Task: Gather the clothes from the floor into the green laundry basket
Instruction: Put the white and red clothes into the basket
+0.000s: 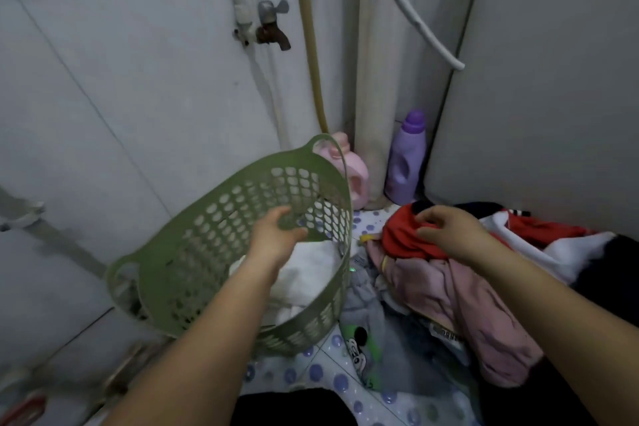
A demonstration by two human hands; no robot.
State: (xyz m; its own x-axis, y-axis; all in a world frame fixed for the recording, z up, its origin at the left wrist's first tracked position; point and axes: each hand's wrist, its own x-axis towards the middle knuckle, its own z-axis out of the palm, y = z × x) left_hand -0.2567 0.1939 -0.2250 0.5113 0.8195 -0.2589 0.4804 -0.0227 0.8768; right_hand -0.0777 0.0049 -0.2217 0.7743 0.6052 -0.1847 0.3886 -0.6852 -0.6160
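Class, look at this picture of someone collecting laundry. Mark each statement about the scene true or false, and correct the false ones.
1. The green laundry basket already holds a white cloth. True.
2. The right hand is on a blue garment. False: it grips the red garment on top of the pile.
3. A purple bottle stands in the corner by the wall. True.
4. The left hand rests on the floor. False: it reaches into the basket, above the white cloth.
5. A pink garment lies below the red one in the pile. True.
6. The tap on the wall is running water. False: no water shows at its spout.
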